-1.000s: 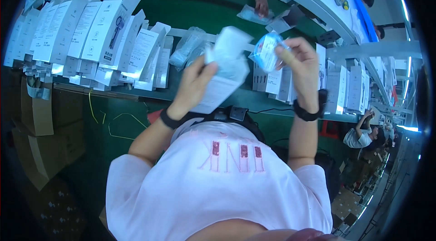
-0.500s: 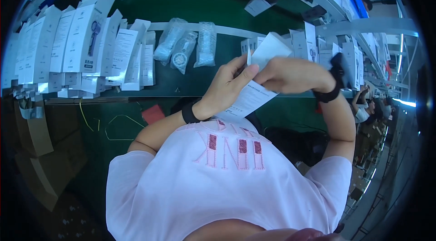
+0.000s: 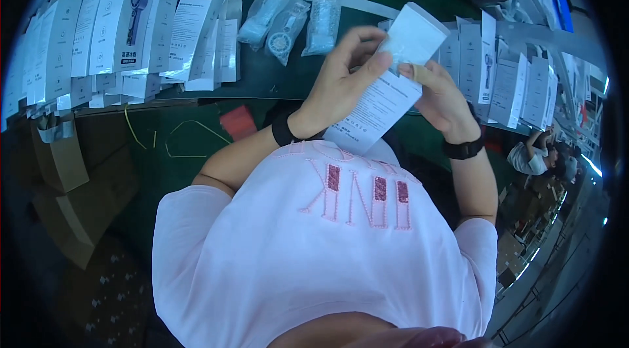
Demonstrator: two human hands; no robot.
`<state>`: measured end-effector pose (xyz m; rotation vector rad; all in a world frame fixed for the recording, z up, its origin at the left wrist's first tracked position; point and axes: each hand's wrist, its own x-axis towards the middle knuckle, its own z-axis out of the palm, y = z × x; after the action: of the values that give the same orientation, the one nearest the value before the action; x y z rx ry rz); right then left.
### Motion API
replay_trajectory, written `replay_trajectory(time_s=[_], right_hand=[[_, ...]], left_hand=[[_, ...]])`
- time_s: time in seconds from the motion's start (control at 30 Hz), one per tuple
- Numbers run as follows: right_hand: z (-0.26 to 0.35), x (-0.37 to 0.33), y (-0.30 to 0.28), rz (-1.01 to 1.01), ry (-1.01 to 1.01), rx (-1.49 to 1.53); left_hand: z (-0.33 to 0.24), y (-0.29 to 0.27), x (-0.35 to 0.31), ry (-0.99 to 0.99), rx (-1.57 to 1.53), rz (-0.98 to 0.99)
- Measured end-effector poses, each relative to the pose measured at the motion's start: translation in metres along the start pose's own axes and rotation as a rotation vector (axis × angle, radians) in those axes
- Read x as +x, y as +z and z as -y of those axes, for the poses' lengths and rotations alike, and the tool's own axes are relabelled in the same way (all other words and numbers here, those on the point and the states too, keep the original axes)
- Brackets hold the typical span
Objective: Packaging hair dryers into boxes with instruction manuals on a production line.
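Observation:
A slim white printed carton (image 3: 375, 118) slants up from my chest, its top flap (image 3: 417, 35) raised. My left hand (image 3: 344, 76) wraps the carton's left side near the mouth, thumb over the front and fingers curled behind. On the right edge, my right hand (image 3: 444, 96) grips with its thumb tip at the mouth just below the flap; its other fingers are partly hidden behind the carton. Beyond my left hand, a bubble-wrapped handheld fan (image 3: 283, 40) lies between two more bubble-wrapped bundles, one on the left (image 3: 265, 12) and one on the right (image 3: 322, 21).
Upright white cartons (image 3: 108, 27) crowd the bench's left side; more cartons (image 3: 508, 86) line the right. A red block-like thing (image 3: 238, 122) and brown cardboard boxes (image 3: 59, 158) sit below the bench edge. Another person (image 3: 529, 154) is farther off at right.
My right hand has come down from over the carton's mouth to its right edge, its thumb now at the opening. The whole view has shifted, with the bench higher in the picture.

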<state>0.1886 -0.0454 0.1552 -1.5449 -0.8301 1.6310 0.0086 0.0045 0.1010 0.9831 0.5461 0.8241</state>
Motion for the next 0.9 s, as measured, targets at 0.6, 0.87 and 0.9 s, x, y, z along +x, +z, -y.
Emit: replay_trajectory(time_s=[0.6, 0.87, 0.9], right_hand=[[0.011, 0.003, 0.010, 0.000, -0.431, -0.560], [-0.023, -0.022, 0.020, 0.016, -0.498, -0.694], [-0.027, -0.022, 0.022, -0.096, -0.492, -0.628]], left_hand=[[0.013, -0.034, 0.005, 0.008, 0.130, 0.151], [0.006, -0.029, -0.001, -0.119, 0.102, 0.243], [0.005, -0.028, 0.002, -0.119, 0.097, 0.262]])
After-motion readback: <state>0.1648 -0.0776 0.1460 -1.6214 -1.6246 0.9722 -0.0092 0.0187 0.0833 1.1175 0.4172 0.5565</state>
